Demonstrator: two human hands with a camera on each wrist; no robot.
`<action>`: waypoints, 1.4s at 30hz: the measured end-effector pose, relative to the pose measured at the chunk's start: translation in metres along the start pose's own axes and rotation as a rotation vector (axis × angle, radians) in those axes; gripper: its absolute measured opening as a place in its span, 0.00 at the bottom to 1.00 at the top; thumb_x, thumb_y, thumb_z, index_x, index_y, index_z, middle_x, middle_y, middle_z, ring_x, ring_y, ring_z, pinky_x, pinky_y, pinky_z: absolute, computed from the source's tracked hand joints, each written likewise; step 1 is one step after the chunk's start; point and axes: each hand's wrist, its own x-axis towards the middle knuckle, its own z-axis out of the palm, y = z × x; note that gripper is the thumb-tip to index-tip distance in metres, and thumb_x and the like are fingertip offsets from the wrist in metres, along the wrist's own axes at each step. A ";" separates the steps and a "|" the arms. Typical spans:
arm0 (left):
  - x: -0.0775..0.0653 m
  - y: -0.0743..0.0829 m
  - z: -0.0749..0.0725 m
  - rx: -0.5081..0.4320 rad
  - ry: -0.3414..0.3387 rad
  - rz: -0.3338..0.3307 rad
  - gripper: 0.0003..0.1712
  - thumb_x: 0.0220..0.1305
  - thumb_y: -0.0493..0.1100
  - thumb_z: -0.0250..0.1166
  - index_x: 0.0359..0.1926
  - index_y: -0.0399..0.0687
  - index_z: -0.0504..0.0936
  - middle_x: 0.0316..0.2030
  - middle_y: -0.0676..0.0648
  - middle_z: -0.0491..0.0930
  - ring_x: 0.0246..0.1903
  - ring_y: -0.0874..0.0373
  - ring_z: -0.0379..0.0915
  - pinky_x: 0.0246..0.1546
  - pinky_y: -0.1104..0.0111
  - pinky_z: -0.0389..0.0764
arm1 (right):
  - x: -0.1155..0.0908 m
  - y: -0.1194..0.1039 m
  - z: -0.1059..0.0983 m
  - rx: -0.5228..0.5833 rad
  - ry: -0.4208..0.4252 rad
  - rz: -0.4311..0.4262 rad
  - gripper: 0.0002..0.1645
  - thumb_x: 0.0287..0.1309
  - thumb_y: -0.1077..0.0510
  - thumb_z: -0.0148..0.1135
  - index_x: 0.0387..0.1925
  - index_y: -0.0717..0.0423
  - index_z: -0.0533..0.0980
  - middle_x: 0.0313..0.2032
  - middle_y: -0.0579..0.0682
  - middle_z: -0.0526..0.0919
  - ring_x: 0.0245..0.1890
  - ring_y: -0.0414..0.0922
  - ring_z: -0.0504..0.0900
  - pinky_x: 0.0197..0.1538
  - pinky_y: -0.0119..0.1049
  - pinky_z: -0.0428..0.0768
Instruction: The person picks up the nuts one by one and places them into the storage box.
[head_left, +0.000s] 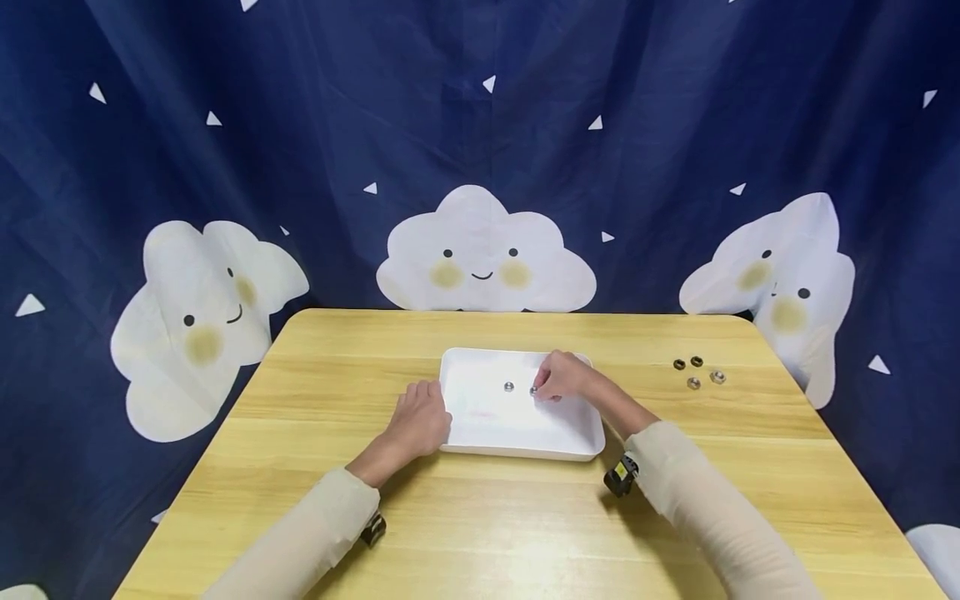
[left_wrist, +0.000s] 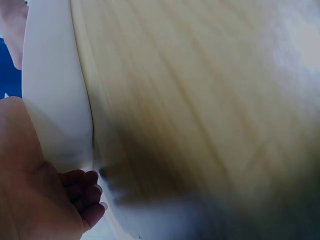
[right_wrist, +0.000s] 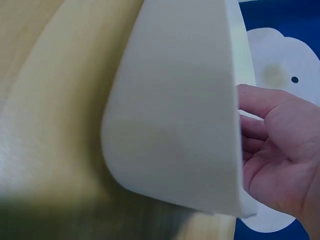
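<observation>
A shallow white tray (head_left: 480,425) lies on the wooden table. My left hand (head_left: 422,418) grips its left side. In the left wrist view the curled fingers (left_wrist: 90,202) of that hand are against the tray's outer wall (left_wrist: 57,100). Over the right half of the tray, my right hand (head_left: 561,377) pinches a small silver nut (head_left: 533,391) close to the tray floor. Another silver nut (head_left: 509,387) lies in the tray just left of it. From the right wrist, the tray wall (right_wrist: 170,115) hides the fingertips of the right hand (right_wrist: 280,140) and the pinched nut.
To the right of the tray, two black nuts (head_left: 697,361) and two silver nuts (head_left: 717,377) lie loose on the table (head_left: 495,533). A dark blue curtain (head_left: 465,100) with white clouds hangs behind the table's back edge.
</observation>
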 end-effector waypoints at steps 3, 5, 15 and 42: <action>0.001 0.000 0.000 -0.002 0.001 0.006 0.15 0.72 0.45 0.53 0.49 0.36 0.67 0.39 0.43 0.65 0.42 0.48 0.57 0.43 0.60 0.61 | 0.001 -0.004 -0.002 -0.039 -0.028 0.032 0.04 0.53 0.61 0.73 0.32 0.56 0.86 0.21 0.45 0.83 0.23 0.39 0.77 0.30 0.28 0.73; 0.001 0.000 0.001 0.000 -0.001 0.005 0.16 0.71 0.45 0.54 0.49 0.36 0.67 0.39 0.43 0.65 0.42 0.48 0.57 0.43 0.61 0.61 | 0.002 -0.006 -0.002 -0.065 -0.046 0.038 0.03 0.54 0.61 0.73 0.32 0.56 0.87 0.20 0.45 0.82 0.23 0.39 0.77 0.31 0.28 0.72; 0.001 0.001 0.000 0.007 0.000 0.008 0.15 0.72 0.45 0.53 0.48 0.36 0.67 0.38 0.43 0.64 0.41 0.48 0.56 0.42 0.61 0.61 | 0.002 -0.010 -0.002 -0.095 -0.056 0.053 0.02 0.54 0.60 0.73 0.30 0.54 0.86 0.20 0.45 0.82 0.24 0.39 0.77 0.32 0.29 0.72; 0.002 0.000 -0.001 -0.014 -0.007 0.006 0.14 0.71 0.44 0.53 0.47 0.37 0.66 0.38 0.44 0.64 0.41 0.48 0.56 0.42 0.61 0.59 | -0.010 -0.006 -0.007 -0.076 0.041 -0.075 0.17 0.54 0.61 0.73 0.45 0.62 0.83 0.40 0.53 0.87 0.39 0.45 0.81 0.48 0.38 0.81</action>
